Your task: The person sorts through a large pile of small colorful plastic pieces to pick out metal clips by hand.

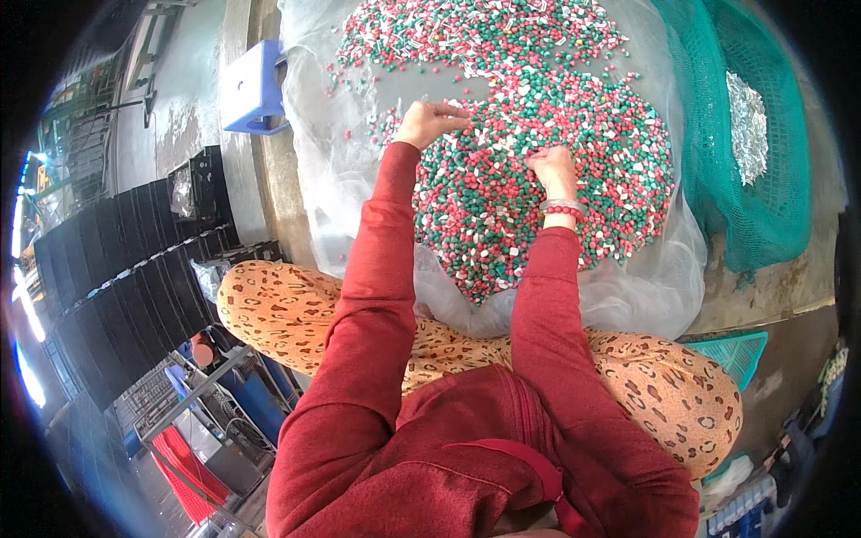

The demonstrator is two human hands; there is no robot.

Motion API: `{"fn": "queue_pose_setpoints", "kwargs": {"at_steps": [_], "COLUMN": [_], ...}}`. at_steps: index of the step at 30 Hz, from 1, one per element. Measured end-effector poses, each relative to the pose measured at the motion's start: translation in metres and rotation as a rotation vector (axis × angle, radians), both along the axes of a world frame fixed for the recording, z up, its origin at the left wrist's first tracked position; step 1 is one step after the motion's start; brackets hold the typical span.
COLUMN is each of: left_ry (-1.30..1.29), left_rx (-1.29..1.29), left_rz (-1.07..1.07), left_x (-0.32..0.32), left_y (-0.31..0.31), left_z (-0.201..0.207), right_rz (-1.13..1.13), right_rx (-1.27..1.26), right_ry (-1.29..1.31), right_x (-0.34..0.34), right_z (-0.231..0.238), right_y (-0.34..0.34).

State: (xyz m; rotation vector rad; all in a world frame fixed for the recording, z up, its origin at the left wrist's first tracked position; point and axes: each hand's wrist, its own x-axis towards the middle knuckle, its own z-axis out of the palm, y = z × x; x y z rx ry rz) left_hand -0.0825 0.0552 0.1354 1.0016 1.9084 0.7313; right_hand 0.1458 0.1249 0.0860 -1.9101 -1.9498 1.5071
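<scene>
A wide heap of small red, green and white pieces [484, 197] is spread before me on a translucent sheet [637, 305]. Over its upper left part is my left hand [434, 123], its fingers pointing right and their tips drawn together in a pinch. My right hand [549, 168], with a red bead bracelet and a pale band at the wrist, is low over the middle of the heap. Its fingers are curled closed. Whatever either hand pinches is too small or too hidden to make out.
A blue plastic stool [255, 88] stands at the left of the sheet. Green netting [771, 224] covers a basket at the right, with a silvery crinkled patch [747, 128] on it. Black crates [126, 260] stand at far left. A teal basket [735, 357] is beside my right knee.
</scene>
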Motion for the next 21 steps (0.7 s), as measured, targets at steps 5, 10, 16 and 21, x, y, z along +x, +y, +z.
{"fn": "queue_pose_setpoints", "kwargs": {"at_steps": [5,10,16,21], "left_ry": [0.342,0.71,0.148,-0.465], "left_rx": [-0.129,-0.268,-0.645,-0.54], "left_rz": [-0.202,-0.244,-0.656,-0.496], "left_x": [0.028,0.052,0.034,0.017], "left_y": [0.014,0.025,0.048,0.032], "left_z": [-0.009,-0.04,-0.02,0.039], "right_rz": [-0.163,-0.466,-0.742,-0.709], "right_rx": [-0.223,0.028,-0.242,-0.332], "right_ry": [0.237,0.658,1.189,1.476], "right_x": [0.004,0.013,0.031,0.039], "right_z": [-0.006,0.035,0.108,0.114], "right_y": [-0.001,0.017,0.048,0.05]}}
